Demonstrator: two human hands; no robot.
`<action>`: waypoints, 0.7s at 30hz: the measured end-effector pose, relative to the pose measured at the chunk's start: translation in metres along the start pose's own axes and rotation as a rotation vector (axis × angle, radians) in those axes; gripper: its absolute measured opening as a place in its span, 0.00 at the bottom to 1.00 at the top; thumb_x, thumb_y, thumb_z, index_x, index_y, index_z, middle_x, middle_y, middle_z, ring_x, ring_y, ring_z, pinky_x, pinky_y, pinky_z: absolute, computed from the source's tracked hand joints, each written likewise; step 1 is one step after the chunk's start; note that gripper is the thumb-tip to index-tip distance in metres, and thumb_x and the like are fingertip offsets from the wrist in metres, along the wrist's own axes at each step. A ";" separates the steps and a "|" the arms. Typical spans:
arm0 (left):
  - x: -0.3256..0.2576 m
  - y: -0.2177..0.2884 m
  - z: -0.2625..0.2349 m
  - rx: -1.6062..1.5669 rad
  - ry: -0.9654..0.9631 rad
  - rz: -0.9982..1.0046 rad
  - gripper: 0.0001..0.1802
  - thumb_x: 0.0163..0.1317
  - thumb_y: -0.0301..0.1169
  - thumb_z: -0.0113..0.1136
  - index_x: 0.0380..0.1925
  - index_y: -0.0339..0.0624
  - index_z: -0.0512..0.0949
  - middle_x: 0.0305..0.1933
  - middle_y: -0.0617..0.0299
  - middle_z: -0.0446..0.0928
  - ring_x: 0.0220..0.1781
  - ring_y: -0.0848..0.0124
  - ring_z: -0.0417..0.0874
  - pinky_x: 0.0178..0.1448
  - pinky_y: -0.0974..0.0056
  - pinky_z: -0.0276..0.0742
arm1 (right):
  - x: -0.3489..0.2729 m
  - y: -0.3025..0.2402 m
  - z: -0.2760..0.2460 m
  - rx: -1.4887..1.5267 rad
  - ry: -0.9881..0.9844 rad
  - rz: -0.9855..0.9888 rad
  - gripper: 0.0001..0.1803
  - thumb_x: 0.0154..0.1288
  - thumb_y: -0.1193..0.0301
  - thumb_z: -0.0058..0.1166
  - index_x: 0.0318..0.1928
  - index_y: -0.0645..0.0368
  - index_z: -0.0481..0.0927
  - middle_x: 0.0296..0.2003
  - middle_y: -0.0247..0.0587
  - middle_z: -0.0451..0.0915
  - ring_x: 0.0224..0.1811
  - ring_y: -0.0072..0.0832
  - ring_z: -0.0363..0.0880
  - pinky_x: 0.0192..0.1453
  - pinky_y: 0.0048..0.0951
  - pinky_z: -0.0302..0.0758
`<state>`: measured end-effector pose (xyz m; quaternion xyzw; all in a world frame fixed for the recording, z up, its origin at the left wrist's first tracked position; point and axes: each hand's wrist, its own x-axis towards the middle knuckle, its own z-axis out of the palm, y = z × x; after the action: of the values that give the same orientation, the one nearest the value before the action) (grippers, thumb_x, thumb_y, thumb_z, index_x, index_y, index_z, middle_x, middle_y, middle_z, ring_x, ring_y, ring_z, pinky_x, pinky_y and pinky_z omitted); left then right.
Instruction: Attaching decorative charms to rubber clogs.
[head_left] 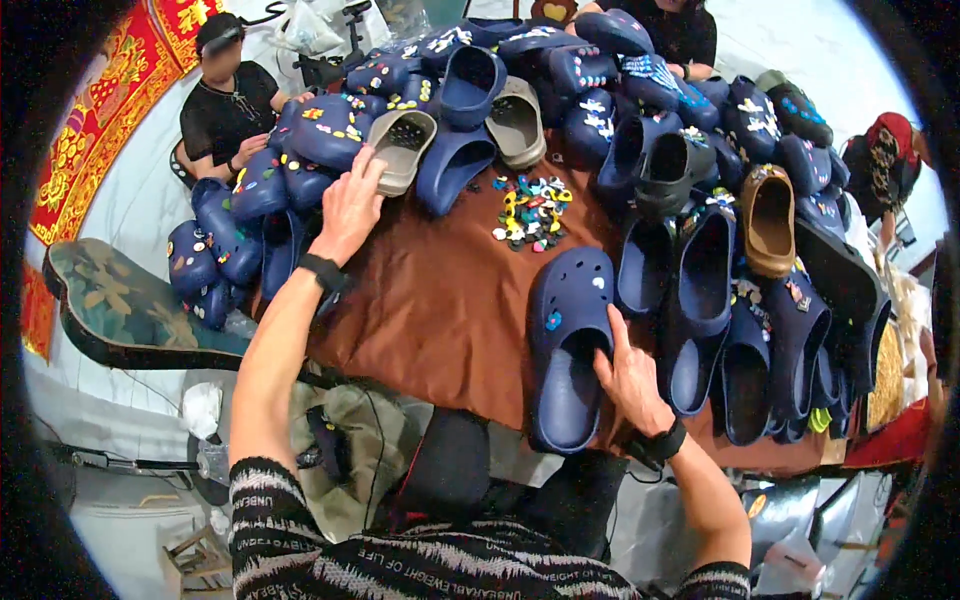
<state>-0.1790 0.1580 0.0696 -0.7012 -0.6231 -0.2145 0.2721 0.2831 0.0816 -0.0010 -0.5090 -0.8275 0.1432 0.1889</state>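
My left hand (pixel 350 212) reaches out to a grey clog (pixel 403 150), its fingertips on the clog's left side. Part of that grip is hidden behind my fingers. In front of me, a navy clog (pixel 570 400) lies sole down at the table's near edge. It has a small blue charm (pixel 553 321) and a small white one on its toe. My right hand (pixel 632 385) holds the clog's right rim, the index finger stretched along its outer side and the thumb at the opening. Beyond its toe lies a pile of small colourful shoe charms (pixel 533 212).
Navy clogs with charms (pixel 330 130) are heaped at the left and back. More navy clogs (pixel 705 265) and a brown clog (pixel 769 220) crowd the right. Brown cloth (pixel 430 310) covers the table. One person (pixel 235 110) sits far left; others are at the back and right.
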 end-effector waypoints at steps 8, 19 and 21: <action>-0.024 0.021 -0.050 -0.201 0.087 -0.138 0.25 0.50 0.22 0.67 0.48 0.40 0.69 0.64 0.57 0.70 0.50 0.48 0.82 0.49 0.52 0.81 | 0.000 0.001 0.005 0.002 0.023 -0.001 0.41 0.62 0.67 0.56 0.73 0.59 0.53 0.20 0.56 0.79 0.21 0.53 0.79 0.29 0.50 0.77; -0.061 0.022 -0.026 -0.291 0.056 -0.302 0.25 0.51 0.27 0.71 0.46 0.39 0.68 0.63 0.51 0.69 0.54 0.46 0.79 0.51 0.50 0.79 | 0.029 -0.007 -0.039 0.189 -0.128 0.015 0.30 0.67 0.53 0.56 0.61 0.60 0.72 0.32 0.58 0.83 0.35 0.53 0.84 0.41 0.49 0.79; -0.064 0.016 -0.026 -0.270 0.078 -0.307 0.25 0.52 0.28 0.71 0.46 0.38 0.68 0.62 0.51 0.70 0.55 0.46 0.79 0.51 0.50 0.79 | 0.065 -0.029 -0.070 0.328 -0.171 0.000 0.23 0.68 0.52 0.55 0.44 0.62 0.83 0.35 0.54 0.84 0.40 0.51 0.84 0.43 0.45 0.78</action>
<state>-0.1707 0.0911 0.0462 -0.6192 -0.6773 -0.3621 0.1636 0.2659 0.1306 0.0844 -0.4573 -0.8061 0.3189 0.1986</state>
